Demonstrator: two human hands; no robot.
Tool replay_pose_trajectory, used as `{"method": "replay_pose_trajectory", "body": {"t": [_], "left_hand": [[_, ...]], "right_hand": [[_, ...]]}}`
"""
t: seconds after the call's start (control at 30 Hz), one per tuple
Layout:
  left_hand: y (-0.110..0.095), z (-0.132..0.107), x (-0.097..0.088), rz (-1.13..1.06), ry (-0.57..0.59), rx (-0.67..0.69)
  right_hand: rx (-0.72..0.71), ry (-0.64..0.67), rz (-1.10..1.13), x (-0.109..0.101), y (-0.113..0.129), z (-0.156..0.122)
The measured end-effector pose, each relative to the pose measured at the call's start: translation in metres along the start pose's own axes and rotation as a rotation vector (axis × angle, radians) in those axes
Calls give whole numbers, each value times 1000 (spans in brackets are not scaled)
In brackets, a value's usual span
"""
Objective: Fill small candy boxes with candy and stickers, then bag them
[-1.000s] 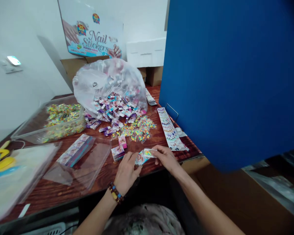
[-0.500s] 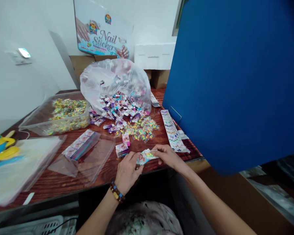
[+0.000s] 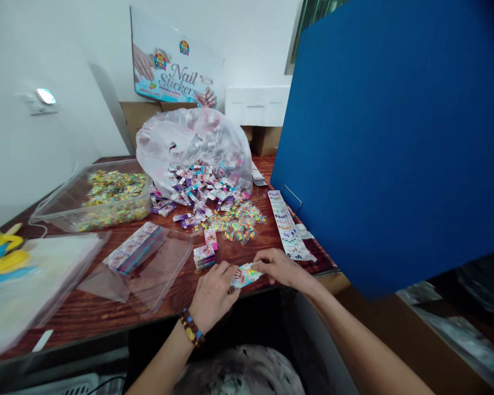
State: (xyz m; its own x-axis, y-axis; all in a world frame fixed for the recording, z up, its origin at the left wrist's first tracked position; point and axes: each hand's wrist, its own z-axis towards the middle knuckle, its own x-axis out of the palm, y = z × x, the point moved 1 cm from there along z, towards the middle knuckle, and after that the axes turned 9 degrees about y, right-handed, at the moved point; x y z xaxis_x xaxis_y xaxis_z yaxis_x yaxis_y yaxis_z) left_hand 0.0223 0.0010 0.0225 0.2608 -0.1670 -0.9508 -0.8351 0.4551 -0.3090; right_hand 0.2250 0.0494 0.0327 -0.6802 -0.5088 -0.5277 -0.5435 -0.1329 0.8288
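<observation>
- Step in hand: the left hand (image 3: 212, 293) and the right hand (image 3: 282, 269) pinch one small sticker packet (image 3: 243, 273) between them, each grasping an end with its fingertips. The packet sits at the near edge of the desk (image 3: 107, 312).
- Demand of the next move (a judgement): fine fingertip work on a thin, light packet. A loose pinch could let it slip off the edge.
- Edges: the desk's front edge runs directly beneath both hands, and a blue panel (image 3: 395, 142) rises close beyond the right hand.
- Open room: a strip of bare wood lies just ahead of the hands. A short stack of boxes (image 3: 203, 255) stands just ahead of the left hand, clear sleeves (image 3: 160, 269) lie farther to its left, and a sticker strip (image 3: 288, 227) lies ahead of the right hand.
</observation>
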Motion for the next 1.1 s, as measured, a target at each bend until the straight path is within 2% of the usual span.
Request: {"method": "replay_pose_trajectory", "body": {"t": [0.13,0.23,0.37,0.57,0.7,0.83,0.9,1.1], "left_hand": [[-2,0,-9,129,74,47],[-5,2,-13,210,96,57],[-7,4,-9,193,97,43],[-3,3,14,51,-37,-35],[0,-1,26,-37,-108,13],[-3,-4,30,-38,-151,36],[-4,-5,31,-10,-161,20],[-2,-4,38,12,-249,11]], "right_hand": [[-4,45,-74,3,-2,-2],[14,28,-101,7,1,-2],[29,-4,76,14,-2,1],[104,28,398,26,-14,0],[84,78,509,29,-17,-4],[105,91,563,30,-20,-3],[121,54,533,33,-20,-1],[112,-208,560,45,-13,1]]}}
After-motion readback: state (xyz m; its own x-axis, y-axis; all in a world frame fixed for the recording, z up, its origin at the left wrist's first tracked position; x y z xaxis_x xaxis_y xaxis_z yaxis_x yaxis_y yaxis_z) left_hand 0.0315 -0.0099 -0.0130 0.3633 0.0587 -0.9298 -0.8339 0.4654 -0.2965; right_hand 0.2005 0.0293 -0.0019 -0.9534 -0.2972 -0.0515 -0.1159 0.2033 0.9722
